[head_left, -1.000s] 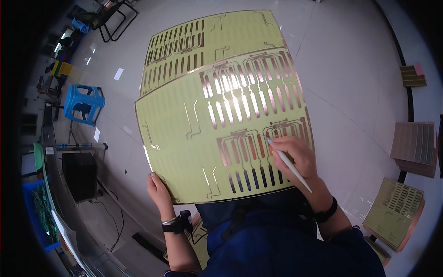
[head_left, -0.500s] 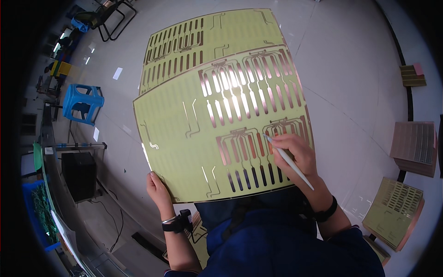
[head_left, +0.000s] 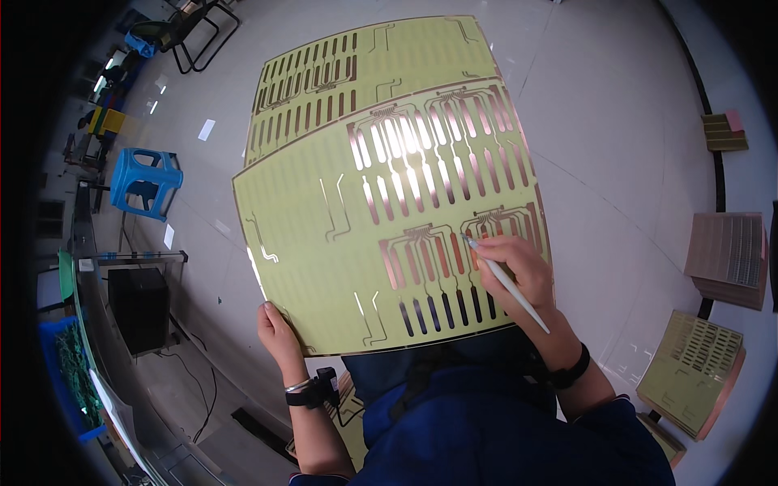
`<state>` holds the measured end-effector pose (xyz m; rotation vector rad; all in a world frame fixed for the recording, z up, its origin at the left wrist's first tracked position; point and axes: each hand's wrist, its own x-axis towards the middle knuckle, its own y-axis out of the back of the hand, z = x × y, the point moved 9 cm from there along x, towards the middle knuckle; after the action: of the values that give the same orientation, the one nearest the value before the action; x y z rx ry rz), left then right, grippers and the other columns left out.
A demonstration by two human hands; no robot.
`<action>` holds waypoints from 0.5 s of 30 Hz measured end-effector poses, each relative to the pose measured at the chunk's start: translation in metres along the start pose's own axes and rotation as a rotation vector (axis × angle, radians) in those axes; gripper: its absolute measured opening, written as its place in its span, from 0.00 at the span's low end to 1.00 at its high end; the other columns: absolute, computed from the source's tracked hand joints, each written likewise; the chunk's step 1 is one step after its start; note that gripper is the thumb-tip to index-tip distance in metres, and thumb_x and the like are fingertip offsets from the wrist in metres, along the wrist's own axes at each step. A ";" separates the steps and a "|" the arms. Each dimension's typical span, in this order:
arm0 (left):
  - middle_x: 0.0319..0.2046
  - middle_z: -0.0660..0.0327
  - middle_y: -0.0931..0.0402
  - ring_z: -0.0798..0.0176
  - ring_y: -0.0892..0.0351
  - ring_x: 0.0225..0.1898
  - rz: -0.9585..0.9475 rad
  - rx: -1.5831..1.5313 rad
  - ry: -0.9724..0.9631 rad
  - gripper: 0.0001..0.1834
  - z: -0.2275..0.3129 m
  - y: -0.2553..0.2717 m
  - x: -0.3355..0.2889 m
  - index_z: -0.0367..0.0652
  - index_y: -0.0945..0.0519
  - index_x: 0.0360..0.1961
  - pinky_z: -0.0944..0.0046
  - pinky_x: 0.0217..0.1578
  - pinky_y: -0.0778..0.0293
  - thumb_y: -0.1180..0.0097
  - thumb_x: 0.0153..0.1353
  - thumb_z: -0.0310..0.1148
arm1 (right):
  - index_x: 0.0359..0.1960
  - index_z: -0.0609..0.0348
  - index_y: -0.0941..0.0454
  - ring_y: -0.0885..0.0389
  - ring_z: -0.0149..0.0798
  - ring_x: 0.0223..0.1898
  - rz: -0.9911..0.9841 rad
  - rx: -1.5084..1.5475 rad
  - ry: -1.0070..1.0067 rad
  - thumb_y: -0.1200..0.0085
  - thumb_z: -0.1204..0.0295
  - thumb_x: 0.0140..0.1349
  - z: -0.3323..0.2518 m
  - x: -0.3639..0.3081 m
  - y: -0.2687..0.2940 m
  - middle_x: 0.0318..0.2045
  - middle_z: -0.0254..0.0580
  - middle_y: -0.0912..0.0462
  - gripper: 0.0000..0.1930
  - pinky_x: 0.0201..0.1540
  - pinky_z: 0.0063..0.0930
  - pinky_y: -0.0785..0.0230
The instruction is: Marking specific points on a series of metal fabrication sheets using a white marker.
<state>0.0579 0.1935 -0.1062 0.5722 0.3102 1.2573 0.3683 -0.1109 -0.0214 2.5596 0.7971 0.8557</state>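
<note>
Right hand [head_left: 515,267]: fingers curled narrow around a slim white pen-like tool [head_left: 506,281], tip touching the upper sheet just left of the fingertips, shaft slanting back past the wrist. Dark band on that wrist.

Left hand [head_left: 279,336]: fingers pinched on the lower left edge of the same sheet, thumb on top, remaining fingers hidden beneath. Dark wristband with a small clip and a thin bracelet at the wrist.

Upper sheet [head_left: 389,227]: large, thin, yellow-green panel, held flat between both hands above the lap. Rows of shiny copper-coloured slot shapes and fine traces; one block directly under the right fingers, a larger block beyond them catching glare. Dark slots along the near edge.

Second sheet [head_left: 365,61]: same colour and pattern, lying beyond the fingers, partly covered by the upper sheet.

Outward right of the right hand: stack of brownish slotted panels [head_left: 729,255] on the pale floor; nearer, a yellow-green slotted panel stack [head_left: 693,373]; far off, a small olive stack with a pink piece [head_left: 724,130].

Outward left of the left hand: black box [head_left: 139,308]; blue plastic stool [head_left: 144,182]; small white rectangular labels on the floor [head_left: 206,130]; black chair frame [head_left: 190,28] far beyond.
</note>
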 end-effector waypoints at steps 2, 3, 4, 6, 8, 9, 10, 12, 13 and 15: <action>0.23 0.70 0.39 0.75 0.44 0.28 0.000 -0.001 0.003 0.20 0.000 0.000 0.000 0.37 0.33 0.27 0.69 0.29 0.41 0.58 0.77 0.38 | 0.40 0.61 0.20 0.16 0.46 0.39 0.000 0.001 0.002 0.37 0.84 0.52 0.000 0.000 0.000 0.38 0.45 0.16 0.13 0.42 0.33 0.23; 0.23 0.70 0.39 0.75 0.44 0.28 -0.001 -0.001 0.004 0.20 -0.001 0.000 -0.001 0.37 0.33 0.27 0.69 0.29 0.41 0.58 0.77 0.38 | 0.40 0.62 0.20 0.16 0.46 0.39 0.003 0.000 0.009 0.37 0.84 0.52 -0.001 0.001 0.000 0.38 0.45 0.16 0.13 0.42 0.33 0.23; 0.22 0.69 0.38 0.75 0.44 0.28 0.002 -0.006 0.001 0.20 -0.001 0.000 -0.001 0.36 0.33 0.28 0.69 0.29 0.41 0.58 0.77 0.38 | 0.41 0.62 0.20 0.16 0.46 0.39 0.007 -0.002 0.016 0.37 0.84 0.52 -0.002 0.001 0.000 0.38 0.45 0.16 0.13 0.42 0.33 0.23; 0.22 0.68 0.38 0.74 0.44 0.27 0.005 -0.011 -0.002 0.19 -0.001 0.000 0.000 0.35 0.33 0.28 0.68 0.28 0.40 0.59 0.77 0.37 | 0.41 0.62 0.20 0.16 0.46 0.39 0.009 -0.004 0.017 0.37 0.84 0.52 -0.001 0.001 0.000 0.38 0.45 0.16 0.13 0.42 0.33 0.23; 0.22 0.69 0.39 0.74 0.44 0.27 0.002 -0.010 -0.003 0.20 0.001 -0.001 0.000 0.35 0.33 0.28 0.69 0.28 0.40 0.59 0.77 0.37 | 0.41 0.62 0.21 0.16 0.46 0.39 0.010 -0.007 0.019 0.37 0.84 0.52 -0.001 0.001 0.000 0.38 0.45 0.16 0.13 0.42 0.34 0.23; 0.22 0.69 0.39 0.74 0.44 0.27 0.001 -0.010 -0.002 0.20 0.001 -0.001 0.000 0.35 0.33 0.28 0.69 0.28 0.40 0.59 0.77 0.37 | 0.40 0.62 0.21 0.16 0.46 0.39 0.008 -0.006 0.014 0.37 0.84 0.52 -0.001 0.001 0.000 0.38 0.46 0.16 0.13 0.42 0.34 0.23; 0.22 0.69 0.39 0.74 0.45 0.27 0.005 -0.009 -0.003 0.20 0.002 -0.001 -0.001 0.36 0.34 0.28 0.69 0.28 0.41 0.59 0.77 0.37 | 0.40 0.62 0.21 0.16 0.47 0.40 0.006 -0.005 0.010 0.37 0.84 0.52 -0.002 0.002 0.000 0.38 0.46 0.16 0.13 0.43 0.34 0.23; 0.22 0.69 0.40 0.74 0.45 0.27 0.008 -0.008 -0.003 0.20 0.002 -0.001 0.000 0.36 0.34 0.28 0.69 0.28 0.41 0.59 0.77 0.37 | 0.40 0.62 0.21 0.16 0.47 0.40 0.007 -0.004 0.008 0.37 0.84 0.52 -0.002 0.002 0.000 0.38 0.46 0.16 0.13 0.43 0.34 0.23; 0.22 0.69 0.40 0.74 0.45 0.27 0.006 -0.009 -0.002 0.20 0.002 -0.001 0.000 0.36 0.34 0.28 0.69 0.28 0.41 0.59 0.77 0.37 | 0.40 0.62 0.21 0.16 0.47 0.40 0.008 -0.002 0.007 0.37 0.84 0.52 -0.002 0.002 0.000 0.38 0.46 0.16 0.13 0.43 0.34 0.23; 0.22 0.69 0.41 0.74 0.46 0.27 0.005 -0.009 -0.002 0.20 0.001 -0.001 0.000 0.36 0.35 0.27 0.68 0.28 0.42 0.59 0.77 0.37 | 0.40 0.62 0.21 0.16 0.47 0.40 0.014 -0.007 0.002 0.37 0.84 0.52 -0.001 0.002 -0.001 0.38 0.46 0.16 0.13 0.43 0.34 0.23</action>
<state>0.0593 0.1929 -0.1055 0.5663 0.3017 1.2624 0.3685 -0.1093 -0.0205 2.5621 0.7762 0.8637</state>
